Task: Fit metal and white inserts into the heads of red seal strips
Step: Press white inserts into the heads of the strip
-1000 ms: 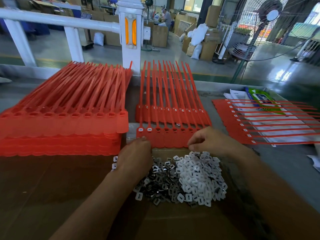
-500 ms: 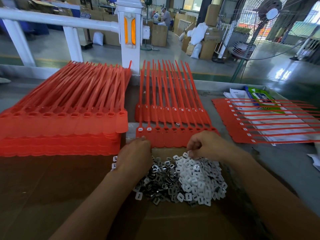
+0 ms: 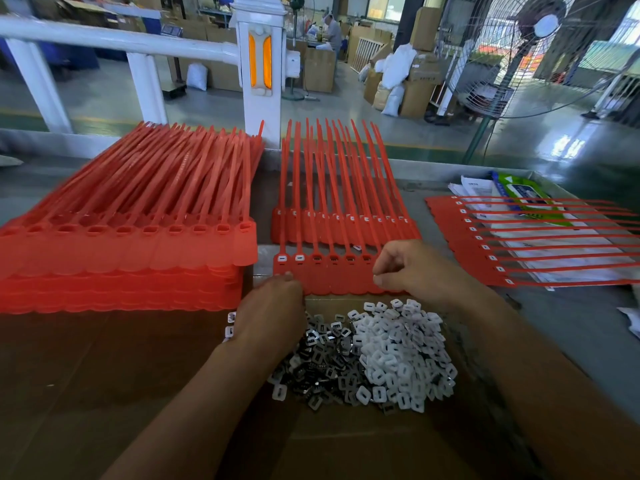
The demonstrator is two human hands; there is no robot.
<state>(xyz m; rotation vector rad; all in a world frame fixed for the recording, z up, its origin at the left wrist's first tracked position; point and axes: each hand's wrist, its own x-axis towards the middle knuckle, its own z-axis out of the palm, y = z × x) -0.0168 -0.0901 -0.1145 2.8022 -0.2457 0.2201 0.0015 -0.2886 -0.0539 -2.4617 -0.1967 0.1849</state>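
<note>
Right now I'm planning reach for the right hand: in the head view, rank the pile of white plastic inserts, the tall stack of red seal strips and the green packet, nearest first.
1. Pile of white plastic inserts: just below the right hand.
2. Green packet: far right, behind.
3. Tall stack of red seal strips: far left, beyond the left hand.

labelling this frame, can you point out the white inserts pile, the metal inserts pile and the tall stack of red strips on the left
white inserts pile (image 3: 401, 358), head view, middle of the white heap
metal inserts pile (image 3: 320, 362), head view, middle of the dark shiny heap
tall stack of red strips (image 3: 121, 265), head view, front face of the stacked heads
</note>
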